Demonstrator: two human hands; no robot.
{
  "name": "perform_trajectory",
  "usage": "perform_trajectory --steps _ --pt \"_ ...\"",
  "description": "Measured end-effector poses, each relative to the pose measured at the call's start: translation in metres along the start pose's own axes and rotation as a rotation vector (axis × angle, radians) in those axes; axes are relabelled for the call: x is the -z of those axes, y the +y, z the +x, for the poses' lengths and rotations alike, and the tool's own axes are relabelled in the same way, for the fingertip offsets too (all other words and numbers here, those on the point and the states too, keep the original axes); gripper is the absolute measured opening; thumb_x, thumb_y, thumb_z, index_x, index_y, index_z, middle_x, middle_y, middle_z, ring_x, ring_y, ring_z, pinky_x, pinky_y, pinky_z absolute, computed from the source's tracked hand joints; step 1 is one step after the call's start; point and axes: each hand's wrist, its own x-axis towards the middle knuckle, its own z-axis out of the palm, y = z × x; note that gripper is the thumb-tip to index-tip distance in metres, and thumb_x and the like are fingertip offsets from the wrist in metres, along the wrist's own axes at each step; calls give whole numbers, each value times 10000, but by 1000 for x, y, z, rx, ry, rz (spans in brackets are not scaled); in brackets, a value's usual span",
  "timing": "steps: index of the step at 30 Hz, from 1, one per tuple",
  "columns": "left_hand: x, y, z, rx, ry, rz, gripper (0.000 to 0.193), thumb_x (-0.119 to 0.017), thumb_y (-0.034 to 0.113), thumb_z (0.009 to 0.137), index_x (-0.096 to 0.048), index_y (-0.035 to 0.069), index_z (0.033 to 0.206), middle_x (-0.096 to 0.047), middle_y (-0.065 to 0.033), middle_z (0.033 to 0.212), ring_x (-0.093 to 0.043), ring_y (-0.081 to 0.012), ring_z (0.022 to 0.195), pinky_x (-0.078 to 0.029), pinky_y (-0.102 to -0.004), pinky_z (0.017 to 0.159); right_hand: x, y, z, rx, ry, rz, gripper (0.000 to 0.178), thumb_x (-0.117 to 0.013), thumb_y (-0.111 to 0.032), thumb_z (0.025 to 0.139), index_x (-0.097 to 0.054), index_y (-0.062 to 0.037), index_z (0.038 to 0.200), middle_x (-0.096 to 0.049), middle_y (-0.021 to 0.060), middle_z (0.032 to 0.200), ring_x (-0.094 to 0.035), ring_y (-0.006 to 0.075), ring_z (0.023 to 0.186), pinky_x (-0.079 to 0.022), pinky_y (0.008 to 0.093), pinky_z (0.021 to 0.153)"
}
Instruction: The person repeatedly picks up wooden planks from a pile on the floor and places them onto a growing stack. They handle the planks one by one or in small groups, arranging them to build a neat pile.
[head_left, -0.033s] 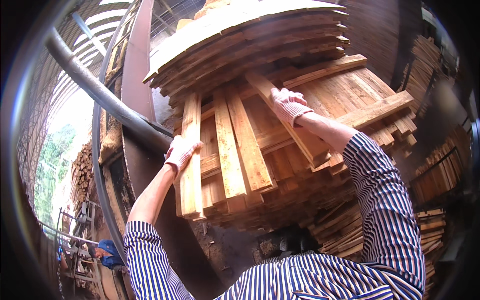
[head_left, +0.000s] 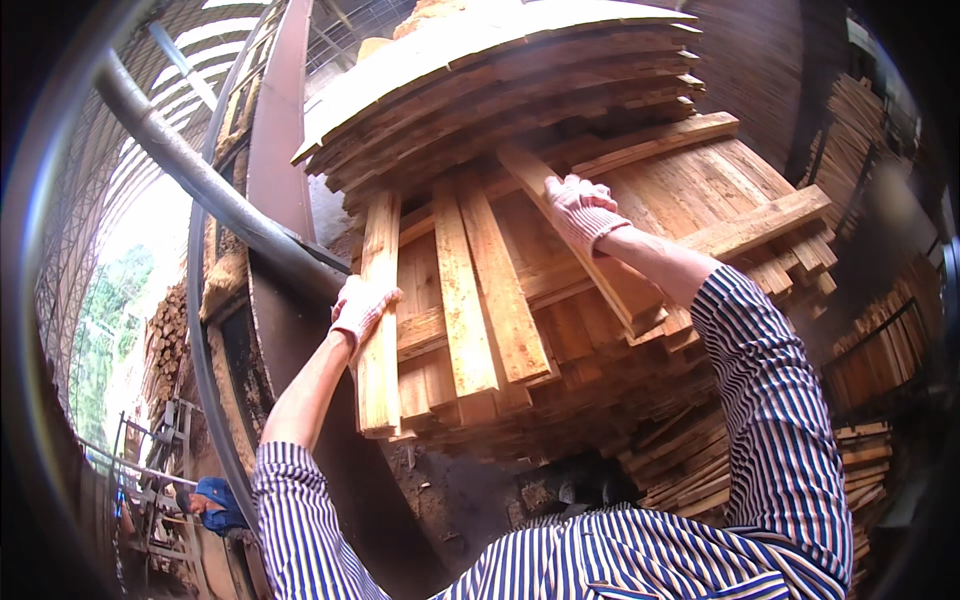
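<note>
the left hand [head_left: 362, 308], in a white knit glove, is gripping the left edge of a pale wooden plank [head_left: 379, 320] that is hanging at the left edge of the stack of boards [head_left: 560, 330]; its fingers are curling around the plank's side, closed on it, about halfway along the board. the right hand [head_left: 580, 210], gloved the same way, is pressing down on a longer angled plank [head_left: 590, 250] lying diagonally across the top of the stack, palm flat on the wood with the fingers bent over it; whether it is truly clasping the board or only resting on it cannot be told. both planks are sitting on the stack's near face, the left one upright along the left edge, the right one slanting from upper left toward the right edge. two more upright boards [head_left: 480, 300] are lying between the hands, touching each other. above, another layer of boards [head_left: 510, 90] is overhanging the stack. both striped sleeves [head_left: 770, 400] are reaching up from the lower edge. to the left, a grey pipe [head_left: 200, 180] is crossing a rust-brown steel post [head_left: 280, 130]. at lower left a person in a blue cap [head_left: 212, 495] is standing well apart. compared with the earlier frame, nothing is showing as moved: hands and planks are sitting in the same places.
</note>
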Motion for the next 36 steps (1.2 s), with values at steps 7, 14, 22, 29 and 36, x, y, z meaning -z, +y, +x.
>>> perform_trajectory --steps 7,14,22,29,36 --pt "1 -58 26 247 27 191 819 -796 525 747 -563 -62 1269 -655 -284 1223 -644 -346 1170 -511 -428 970 -3 -97 -6 227 -123 157 463 -559 -282 944 -461 -46 1330 -518 277 1276 -614 411 1090 -530 517 855" --pt "-40 -54 72 160 68 87 770 -818 500 723 -612 -47 1223 -695 -247 1150 -687 -343 1064 -547 -412 891 -33 -92 -7 -193 -360 328 865 -603 -606 892 -315 -87 1520 -492 344 1377 -610 463 1169 -503 531 955" --pt "5 -97 85 363 85 3 778 -799 362 668 -540 -6 1303 -685 -237 1122 -698 -350 985 -566 -429 823 18 -149 -6 -153 -381 595 675 -638 -315 763 -459 -6 1335 -689 265 1118 -673 414 1081 -511 519 945" --pt "-17 -94 96 204 102 13 934 -788 539 728 -481 -32 1402 -600 -283 1332 -578 -409 1255 -456 -446 1044 -36 -199 17 -274 -388 312 600 -595 -225 874 -412 -43 1415 -571 378 1238 -642 433 1122 -507 485 982" --pt "1 -187 104 33 0 -273 770 -525 507 988 -392 -68 1482 -455 -284 1495 -417 -354 1423 -321 -377 1164 -16 -260 -2 -171 -516 495 584 -631 -160 831 -440 36 1347 -651 328 1148 -660 430 1117 -565 481 902"
